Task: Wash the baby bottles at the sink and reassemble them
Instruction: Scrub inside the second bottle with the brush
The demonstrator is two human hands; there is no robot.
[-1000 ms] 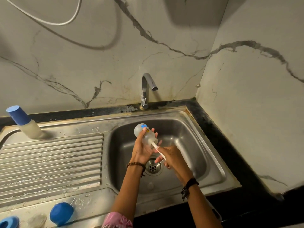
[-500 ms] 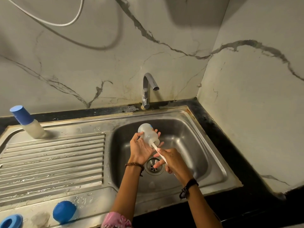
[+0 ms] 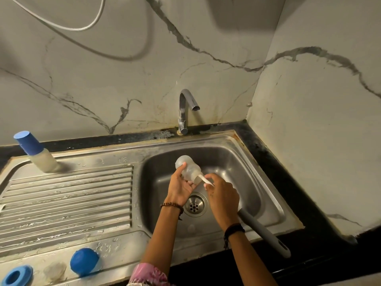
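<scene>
Left grip (image 3: 181, 185) round bottle (image 3: 188, 169) — right grip (image 3: 221, 195) pinching brush (image 3: 204, 179) over sink (image 3: 243, 162).

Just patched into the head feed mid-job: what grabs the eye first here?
Over the stainless steel sink basin, the left hand grips a clear plastic baby bottle while the right hand holds a white-stemmed, grey-handled bottle brush pushed into its mouth. On the ribbed drainboard to the left stands a second bottle with a blue cap; no water shows at the chrome tap.
</scene>
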